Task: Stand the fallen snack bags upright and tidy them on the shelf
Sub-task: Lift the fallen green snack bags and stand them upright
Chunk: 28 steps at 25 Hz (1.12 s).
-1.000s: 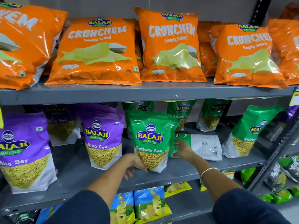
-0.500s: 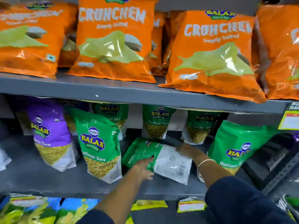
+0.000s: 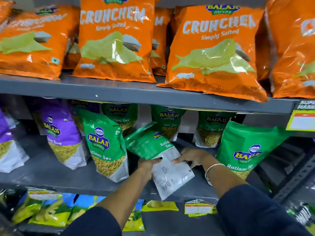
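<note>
A green and white Ratlami Sev bag (image 3: 153,147) is tilted on the middle shelf (image 3: 51,169), its back side facing me, top leaning up and left, bottom pointing toward the shelf's front edge. My left hand (image 3: 147,163) grips its left side and my right hand (image 3: 191,157) grips its right side. Another green Ratlami Sev bag (image 3: 106,147) stands upright just to its left, and one more green bag (image 3: 245,147) stands to its right.
Purple Aloo Sev bags (image 3: 60,135) stand further left, with more green bags (image 3: 211,128) at the back of the shelf. Orange Crunchem bags (image 3: 115,40) fill the shelf above. Small packets (image 3: 51,210) hang below. A yellow price tag (image 3: 301,123) sticks out at right.
The fallen green bag, which lay flat on the shelf, is now lifted and tilted between both hands. My left hand moved from the upright green bag onto it. The camera moved closer.
</note>
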### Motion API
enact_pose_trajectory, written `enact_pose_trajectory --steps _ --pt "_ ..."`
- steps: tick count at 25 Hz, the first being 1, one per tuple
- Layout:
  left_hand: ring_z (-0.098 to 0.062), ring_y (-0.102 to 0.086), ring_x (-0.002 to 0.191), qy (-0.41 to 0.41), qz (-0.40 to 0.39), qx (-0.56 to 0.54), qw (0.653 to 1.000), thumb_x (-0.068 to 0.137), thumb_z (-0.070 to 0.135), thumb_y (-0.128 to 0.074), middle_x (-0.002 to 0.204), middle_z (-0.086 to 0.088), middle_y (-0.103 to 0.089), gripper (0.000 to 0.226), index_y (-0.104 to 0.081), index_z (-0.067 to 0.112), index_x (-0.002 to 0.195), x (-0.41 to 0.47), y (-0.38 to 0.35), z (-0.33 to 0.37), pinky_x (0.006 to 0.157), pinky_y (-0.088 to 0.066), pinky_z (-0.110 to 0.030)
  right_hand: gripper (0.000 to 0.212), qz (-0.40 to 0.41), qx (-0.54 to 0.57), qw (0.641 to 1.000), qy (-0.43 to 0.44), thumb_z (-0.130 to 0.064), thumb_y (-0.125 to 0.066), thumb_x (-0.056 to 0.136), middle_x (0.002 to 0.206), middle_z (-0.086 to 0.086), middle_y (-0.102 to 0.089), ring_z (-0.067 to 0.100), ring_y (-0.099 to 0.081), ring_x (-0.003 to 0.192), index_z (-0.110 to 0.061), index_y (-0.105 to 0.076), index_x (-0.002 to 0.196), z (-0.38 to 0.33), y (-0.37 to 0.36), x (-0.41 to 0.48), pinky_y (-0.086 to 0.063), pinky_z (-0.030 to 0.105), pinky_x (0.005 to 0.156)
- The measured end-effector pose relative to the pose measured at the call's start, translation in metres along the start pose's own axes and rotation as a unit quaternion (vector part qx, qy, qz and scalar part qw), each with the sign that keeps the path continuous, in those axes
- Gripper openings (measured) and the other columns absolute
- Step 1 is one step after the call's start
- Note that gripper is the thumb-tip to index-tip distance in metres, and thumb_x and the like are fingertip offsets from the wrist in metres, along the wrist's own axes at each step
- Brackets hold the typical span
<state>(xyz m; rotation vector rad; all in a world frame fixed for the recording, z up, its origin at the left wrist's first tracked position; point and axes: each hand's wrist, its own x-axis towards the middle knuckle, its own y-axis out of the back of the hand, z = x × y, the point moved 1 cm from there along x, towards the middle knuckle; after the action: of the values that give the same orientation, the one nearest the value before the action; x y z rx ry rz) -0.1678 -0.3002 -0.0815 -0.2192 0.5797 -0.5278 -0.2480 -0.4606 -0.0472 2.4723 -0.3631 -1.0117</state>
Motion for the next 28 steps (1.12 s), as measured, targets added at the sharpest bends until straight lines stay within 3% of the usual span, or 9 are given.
enact_pose_trajectory --steps 3,7,11,14,16,19,23,25,28 --pt "-0.024 -0.063 0.083 -0.143 0.039 0.073 0.986 0.062 -0.017 -0.073 0.107 -0.019 -0.064 0.057 -0.054 -0.005 0.114 -0.006 -0.001 0.014 0.079 -0.050 -0.035 0.041 0.016 0.042 0.997 0.062 -0.009 -0.074 0.074 0.102 0.007 -0.059 0.023 -0.056 0.104 -0.010 -0.051 0.109 -0.008 0.003 -0.017 -0.050 0.039 0.083" --pt "-0.020 -0.058 0.102 -0.247 0.014 0.241 0.938 0.063 -0.010 -0.075 0.113 -0.012 -0.063 0.060 -0.054 0.002 0.118 -0.005 -0.007 0.037 0.083 -0.045 -0.028 0.059 0.131 0.095 0.971 0.178 0.013 -0.073 0.065 0.092 0.010 -0.070 0.008 -0.066 0.076 0.000 -0.054 0.119 -0.007 -0.013 -0.020 -0.053 0.017 0.056" --pt "-0.021 -0.057 0.106 -0.197 -0.034 0.354 0.914 0.062 -0.002 -0.076 0.115 -0.007 -0.061 0.068 -0.048 0.006 0.123 0.009 0.004 0.040 0.088 -0.047 -0.029 0.076 0.286 0.077 0.942 0.155 -0.002 -0.080 0.064 0.126 0.017 -0.058 0.030 -0.056 0.116 0.002 -0.041 0.129 -0.003 -0.024 -0.012 -0.046 0.033 0.092" --pt "-0.025 -0.058 0.101 -0.154 -0.079 0.466 0.868 0.061 0.001 -0.065 0.112 -0.010 -0.062 0.059 -0.049 0.007 0.117 0.016 0.019 0.042 0.084 -0.050 -0.032 0.066 0.258 0.046 0.964 0.045 -0.024 -0.077 0.071 0.110 0.021 -0.059 0.029 -0.065 0.069 -0.001 -0.040 0.120 0.002 -0.026 -0.007 -0.057 0.036 0.058" --pt "-0.022 -0.058 0.092 -0.157 -0.100 0.462 0.867 0.066 -0.007 -0.057 0.103 -0.010 -0.063 0.042 -0.058 0.009 0.105 0.018 0.024 0.049 0.074 -0.049 -0.027 0.038 0.242 0.127 0.962 0.022 -0.015 -0.067 0.080 0.087 0.019 -0.056 0.020 -0.055 0.047 -0.004 -0.038 0.102 0.006 -0.032 -0.008 -0.054 0.034 0.045" --pt "-0.021 -0.059 0.075 -0.149 -0.131 0.434 0.879 0.073 -0.014 -0.059 0.084 -0.012 -0.063 0.034 -0.059 0.016 0.088 0.017 0.019 0.054 0.059 -0.049 -0.022 0.030 0.191 0.163 0.967 0.047 0.009 -0.055 0.079 0.102 0.019 -0.052 0.016 -0.053 0.068 -0.009 -0.042 0.100 0.011 -0.035 -0.018 -0.050 0.035 0.063" --pt "-0.024 -0.051 0.117 -0.205 -0.125 0.411 0.880 0.050 0.004 -0.084 0.125 -0.010 -0.054 0.091 -0.037 0.005 0.128 0.021 -0.001 0.041 0.101 -0.044 -0.036 0.091 0.059 0.025 0.993 0.096 -0.017 -0.079 0.068 0.149 0.010 -0.033 0.024 -0.030 0.136 -0.012 -0.027 0.142 0.022 -0.037 -0.030 -0.027 0.037 0.115" --pt "-0.027 -0.050 0.121 -0.202 -0.137 0.408 0.880 0.040 0.014 -0.084 0.130 -0.013 -0.053 0.106 -0.029 0.009 0.131 0.022 -0.014 0.033 0.106 -0.041 -0.042 0.095 0.118 -0.035 0.988 0.096 -0.028 -0.080 0.067 0.152 0.011 -0.027 0.030 -0.015 0.142 -0.018 -0.027 0.145 0.024 -0.040 -0.028 -0.017 0.041 0.120" --pt "-0.028 -0.047 0.124 -0.175 -0.158 0.409 0.882 0.046 0.006 -0.084 0.132 -0.014 -0.051 0.107 -0.024 0.010 0.135 0.022 -0.025 0.030 0.109 -0.038 -0.045 0.085 0.176 0.120 0.967 0.141 -0.002 -0.080 0.065 0.140 0.015 -0.046 0.026 -0.039 0.132 -0.005 -0.034 0.136 0.032 -0.033 -0.024 -0.040 0.023 0.104"
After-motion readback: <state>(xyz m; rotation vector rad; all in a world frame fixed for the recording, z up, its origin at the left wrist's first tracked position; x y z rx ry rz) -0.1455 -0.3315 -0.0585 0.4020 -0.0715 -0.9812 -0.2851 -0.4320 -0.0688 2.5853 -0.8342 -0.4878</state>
